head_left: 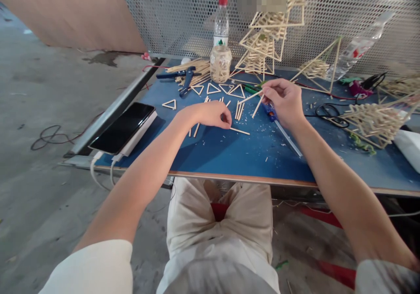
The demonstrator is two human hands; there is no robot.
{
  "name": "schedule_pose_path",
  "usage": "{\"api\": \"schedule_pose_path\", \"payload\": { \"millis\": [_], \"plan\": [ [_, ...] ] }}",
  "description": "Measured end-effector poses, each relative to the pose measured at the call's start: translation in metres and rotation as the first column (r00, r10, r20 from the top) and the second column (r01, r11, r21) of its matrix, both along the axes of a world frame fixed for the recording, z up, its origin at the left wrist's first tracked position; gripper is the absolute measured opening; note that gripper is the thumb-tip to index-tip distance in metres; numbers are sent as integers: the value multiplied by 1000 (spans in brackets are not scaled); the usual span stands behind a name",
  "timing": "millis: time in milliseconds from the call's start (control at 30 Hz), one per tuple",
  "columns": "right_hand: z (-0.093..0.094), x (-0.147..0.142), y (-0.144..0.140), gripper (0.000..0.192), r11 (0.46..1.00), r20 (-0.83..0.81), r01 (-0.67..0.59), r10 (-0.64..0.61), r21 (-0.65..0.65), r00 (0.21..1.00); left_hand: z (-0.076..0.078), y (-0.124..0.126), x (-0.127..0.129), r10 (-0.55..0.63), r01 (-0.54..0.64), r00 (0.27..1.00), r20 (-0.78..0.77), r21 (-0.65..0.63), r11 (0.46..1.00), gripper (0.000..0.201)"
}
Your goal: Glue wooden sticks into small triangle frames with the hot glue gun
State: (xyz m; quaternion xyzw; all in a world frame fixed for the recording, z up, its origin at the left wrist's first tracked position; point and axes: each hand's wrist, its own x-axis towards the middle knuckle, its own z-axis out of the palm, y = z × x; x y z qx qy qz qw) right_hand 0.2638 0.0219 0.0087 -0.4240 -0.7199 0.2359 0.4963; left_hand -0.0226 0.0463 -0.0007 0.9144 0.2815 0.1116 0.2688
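Hands | left hand curled on table | right hand pinching sticks

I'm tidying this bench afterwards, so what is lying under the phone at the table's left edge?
The phone lies on a white slab-like device, seemingly a power bank, on the blue table. White cables hang from its near end. Whatever lies beneath the slab is covered.
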Motion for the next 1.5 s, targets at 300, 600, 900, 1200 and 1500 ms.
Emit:
{"api": "schedule_pose_path", "payload": {
  "millis": [300,600,900,1200,1500],
  "plan": [
    [1,1,3,51,990,-276,-33,-7,-138,961,28,-23,5,119,-113,985,-128,53,992,25],
    [-2,17,17,51,977,-422,-66,-27,-202,906,28,-24,2,69,-68,998,-2,39,997,32],
    [-13,10,19,39,987,-406,-85,21,-138,913,20,-20,7,57,-55,997,-47,39,998,25],
    [-8,-1,8,28,982,-437,-74,-9,-173,899,17,-21,9,135,-160,979,154,160,974,27],
    [-5,-14,-5,24,981,-308,-38,-23,-191,951,17,-28,22,342,-412,805,485,42,910,52]
  ]
}}
